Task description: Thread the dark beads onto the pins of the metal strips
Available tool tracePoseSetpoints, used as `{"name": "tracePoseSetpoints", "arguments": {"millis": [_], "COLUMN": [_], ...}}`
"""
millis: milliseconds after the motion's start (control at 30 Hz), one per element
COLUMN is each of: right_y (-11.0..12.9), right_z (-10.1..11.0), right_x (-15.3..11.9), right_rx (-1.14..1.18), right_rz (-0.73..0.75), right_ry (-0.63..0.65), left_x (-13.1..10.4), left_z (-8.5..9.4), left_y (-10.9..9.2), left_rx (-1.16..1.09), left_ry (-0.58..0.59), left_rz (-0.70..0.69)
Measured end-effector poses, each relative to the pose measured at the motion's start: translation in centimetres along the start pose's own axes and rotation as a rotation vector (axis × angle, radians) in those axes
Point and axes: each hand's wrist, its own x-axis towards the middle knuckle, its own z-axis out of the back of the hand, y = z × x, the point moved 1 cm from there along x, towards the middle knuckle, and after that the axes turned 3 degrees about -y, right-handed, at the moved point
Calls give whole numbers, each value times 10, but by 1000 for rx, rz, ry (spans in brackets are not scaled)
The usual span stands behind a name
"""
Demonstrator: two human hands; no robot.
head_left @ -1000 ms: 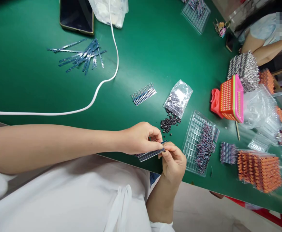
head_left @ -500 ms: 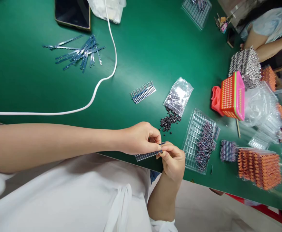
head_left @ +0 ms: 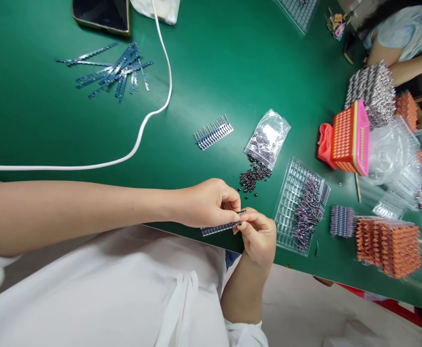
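My left hand (head_left: pixel 211 202) reaches in from the left side, fingers pinched together above a narrow dark strip of small circuit boards (head_left: pixel 214 230). From below, my right hand (head_left: pixel 259 236) has thumb and forefinger closed on the strip's right end. The fingertips of both hands meet there and hide part of it. Beyond them lies a similar circuit board strip (head_left: pixel 213 132) with thin metal leads standing up along one side. A heap of tiny dark round parts (head_left: pixel 253 178) spills from a clear plastic bag (head_left: pixel 268 137).
Right of my hands, a clear ridged tray (head_left: pixel 286 207) holds leaded components (head_left: pixel 306 214). Stacked orange parts (head_left: pixel 387 246) and an orange-and-pink basket (head_left: pixel 350 137) stand farther right. Blue strips (head_left: pixel 118 72), a white cable (head_left: pixel 142 127) and a phone (head_left: pixel 102 17) lie left. Another person's arm (head_left: pixel 416 67) shows.
The view has shifted slightly, moving the table items a little. Both hands keep their pinch on the strip, with hardly any visible movement.
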Motion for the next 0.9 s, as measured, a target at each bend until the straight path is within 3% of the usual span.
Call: {"name": "tracePoseSetpoints", "arguments": {"millis": [367,600,733,900], "right_y": [-2,2,2,-1], "right_z": [1,-6,-6,-3], "right_x": [1,4,3,1], "right_rx": [-24,-30,-9,41], "right_rz": [3,158,189,184], "right_ry": [4,-135,-127,-128], "left_x": [3,4,7,8], "left_z": [0,0,-1,-2], "left_y": [0,-1,2,4], "left_rx": [-10,-273,-467,-519], "left_ry": [-28,-57,-8,-11], "left_rz": [29,65,114,126]}}
